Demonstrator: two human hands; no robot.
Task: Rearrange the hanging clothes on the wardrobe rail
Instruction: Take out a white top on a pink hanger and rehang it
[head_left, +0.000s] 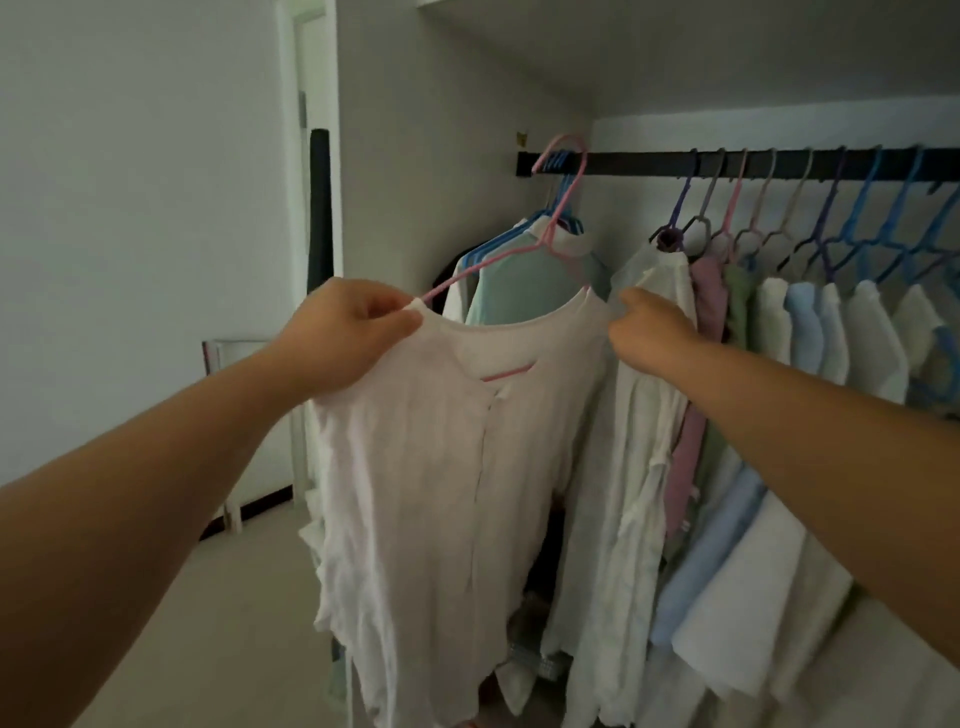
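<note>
Head view: left hand (348, 332) pinches the left shoulder of the white top (447, 467), fingers curled on fabric at the neckline. Right hand (649, 327) grips the top's right shoulder at 3 o'clock, fingers closed on cloth. Top sits on a pink hanger (558, 202), hook raised at 12 o'clock near the black rail (649, 161); cannot tell if hook is on the rail or just off it. Step looks like seating the top on its hanger: pull both shoulders evenly, keep the neckline centred, hold the hanger level. Room: open gap on rail between left bunch of shirts (519, 270) and right row of clothes (779, 322). Wall corner close at 11 o'clock, floor open at 7 o'clock.
</note>
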